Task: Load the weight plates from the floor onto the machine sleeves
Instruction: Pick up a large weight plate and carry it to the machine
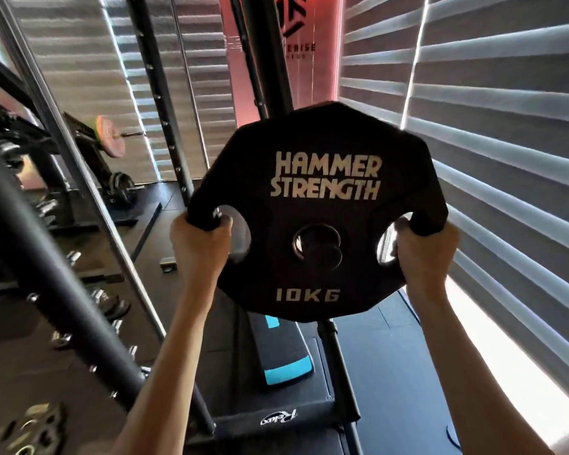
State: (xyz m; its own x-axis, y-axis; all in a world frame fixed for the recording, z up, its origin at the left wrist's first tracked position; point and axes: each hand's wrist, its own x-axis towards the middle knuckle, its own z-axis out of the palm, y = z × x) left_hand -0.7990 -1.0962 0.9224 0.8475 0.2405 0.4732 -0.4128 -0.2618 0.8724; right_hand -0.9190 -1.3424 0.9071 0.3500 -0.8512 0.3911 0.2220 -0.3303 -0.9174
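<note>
A: What's on the left?
B: A black rack (46,257) over dark floor (375,356).
A: And the plate (319,208)?
B: Middle, upright, off the floor: left hand (199,239) curled round its left grip, right hand (424,247) round its right.
A: Beyond?
B: Striped blinds (506,142), right wall.

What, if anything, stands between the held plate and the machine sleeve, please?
Nothing visible: the left hand and right hand grip the plate, and a dark round end, probably the sleeve, shows through its centre hole.
</note>
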